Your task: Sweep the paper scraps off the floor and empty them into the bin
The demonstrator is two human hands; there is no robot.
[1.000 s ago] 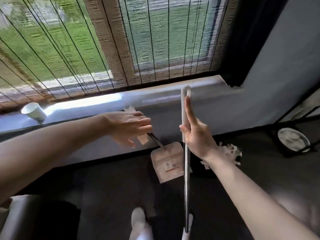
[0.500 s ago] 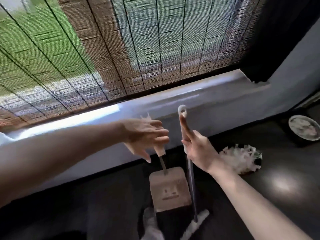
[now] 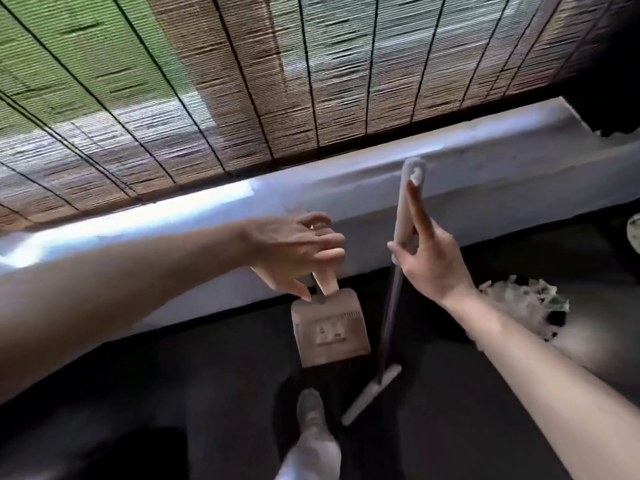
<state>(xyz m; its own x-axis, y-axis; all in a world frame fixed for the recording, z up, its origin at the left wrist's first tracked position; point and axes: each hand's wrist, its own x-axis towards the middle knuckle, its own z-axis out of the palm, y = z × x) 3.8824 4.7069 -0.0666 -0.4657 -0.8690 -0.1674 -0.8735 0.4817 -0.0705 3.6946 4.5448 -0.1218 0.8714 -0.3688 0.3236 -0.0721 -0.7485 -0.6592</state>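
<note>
My left hand (image 3: 294,251) grips the beige handle of a beige dustpan (image 3: 329,332), which hangs just above the dark floor below the window ledge. To its right, my right hand (image 3: 429,261) holds the upper part of a white broom (image 3: 391,313). The thumb is hooked round the handle and the index finger lies straight along it. The broom's head (image 3: 372,393) rests on the floor near my foot. A pile of white paper scraps (image 3: 519,303) lies on the floor to the right of my right wrist.
A pale window ledge (image 3: 346,188) runs across under a bamboo blind (image 3: 311,81). A round container (image 3: 634,233) shows partly at the right edge. My foot (image 3: 311,410) stands on the dark floor (image 3: 173,393) between dustpan and broom head.
The broom has tilted, its head swinging out to the right on the floor. Both hands keep their hold. The view has shifted, so the scrap pile looks larger and the cup on the ledge is gone.
</note>
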